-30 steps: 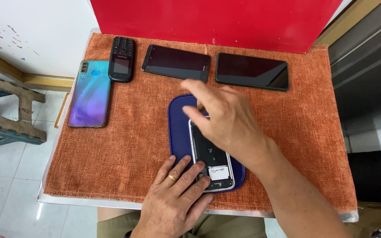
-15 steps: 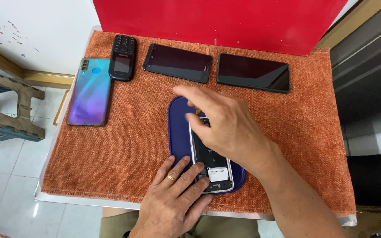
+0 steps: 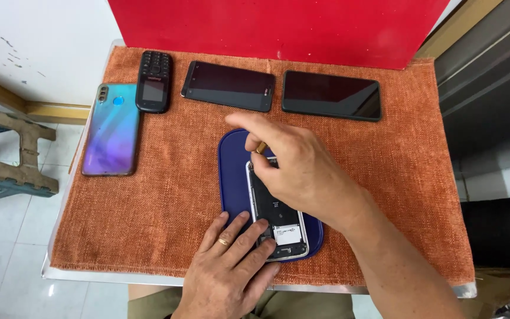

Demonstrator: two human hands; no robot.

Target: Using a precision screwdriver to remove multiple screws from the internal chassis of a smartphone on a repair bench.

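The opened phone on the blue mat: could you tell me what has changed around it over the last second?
The right hand has shifted slightly toward the phone's top end, its fingers curling in over a small brass-coloured tool. The left hand keeps pressing the phone's lower end on the blue mat. The four other phones, including the teal one, lie unmoved on the orange cloth.

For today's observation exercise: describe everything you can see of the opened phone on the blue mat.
The opened phone lies flat, back up, cover off, on the blue mat. A silvery frame rings dark insides with a white label near the bottom. The left hand presses its lower left edge; the right hand covers its top.
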